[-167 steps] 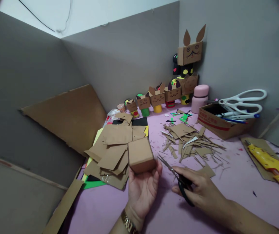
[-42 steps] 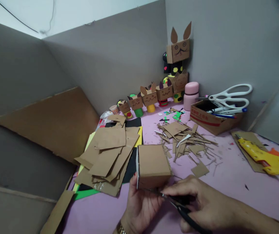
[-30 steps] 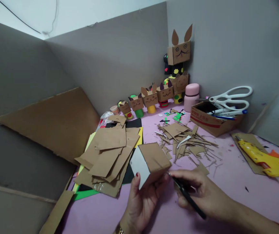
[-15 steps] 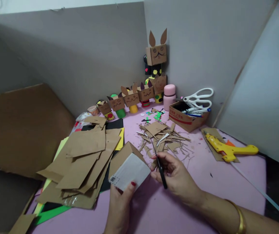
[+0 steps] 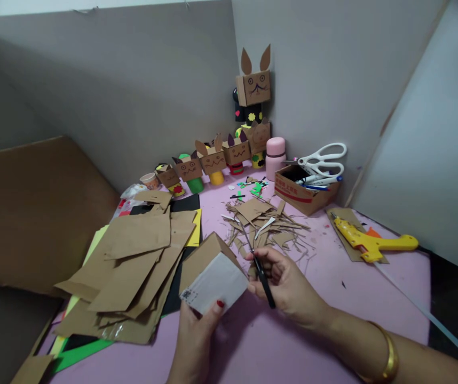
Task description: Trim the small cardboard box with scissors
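Note:
A small cardboard box [image 5: 215, 282], brown with one white face and a printed code at its corner, is tilted above the pink table [image 5: 277, 346]. My left hand [image 5: 200, 330] grips it from below, thumb pressed on the white face. Close to the box's right corner, my right hand [image 5: 287, 288] is closed round a pair of scissors [image 5: 263, 280] with black handles, blades pointing away from me. Beyond the blades lies a heap of cardboard scraps [image 5: 285, 224]. Most of my left fingers are hidden behind the box.
Stacked cardboard sheets [image 5: 133, 277] lie at left. Box-headed animal figures [image 5: 213, 160] line the back wall beside a pink flask [image 5: 276, 160]. A carton [image 5: 305, 192] holds pens and white scissors [image 5: 325, 160]. A yellow glue gun [image 5: 369, 240] rests at right, its pale strip trailing off the table edge.
The whole scene has shifted slightly left in view. Both hands keep their hold on the box and scissors, with barely any movement.

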Available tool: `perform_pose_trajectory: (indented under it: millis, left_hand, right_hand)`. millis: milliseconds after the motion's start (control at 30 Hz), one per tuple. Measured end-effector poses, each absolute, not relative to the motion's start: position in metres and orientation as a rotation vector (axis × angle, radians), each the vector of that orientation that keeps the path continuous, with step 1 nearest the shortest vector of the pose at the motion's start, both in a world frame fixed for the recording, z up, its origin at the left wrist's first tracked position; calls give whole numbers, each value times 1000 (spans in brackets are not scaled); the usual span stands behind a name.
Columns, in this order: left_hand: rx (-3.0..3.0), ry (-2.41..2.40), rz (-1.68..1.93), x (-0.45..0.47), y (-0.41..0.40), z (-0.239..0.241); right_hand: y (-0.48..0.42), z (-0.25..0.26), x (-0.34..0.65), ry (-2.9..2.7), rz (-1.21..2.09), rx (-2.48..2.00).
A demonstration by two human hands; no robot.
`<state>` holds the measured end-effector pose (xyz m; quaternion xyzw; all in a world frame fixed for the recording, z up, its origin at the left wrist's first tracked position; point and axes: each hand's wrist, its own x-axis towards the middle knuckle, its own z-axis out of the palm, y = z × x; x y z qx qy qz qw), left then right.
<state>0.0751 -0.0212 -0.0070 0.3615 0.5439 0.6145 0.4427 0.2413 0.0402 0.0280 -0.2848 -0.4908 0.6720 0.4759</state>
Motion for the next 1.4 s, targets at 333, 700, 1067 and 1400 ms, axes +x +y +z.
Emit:
perform_pose_trajectory:
  millis: [333,700,1067,1400]
  left_hand:
    - [561,1058,1755,85,-18,10]
    - [525,1021,1851,81,-22,16]
    - [585,1031,1796,80,-23,13]
    - [573,1038,1734,82,-25,10]
  right_hand:
    - [44,29,252,-1327,1586,-775]
    - [36,38,257,-2099,1142,-804]
    - [37,34,260,-2129,1042,-638]
    - [39,28,261,-2159,844,-645]
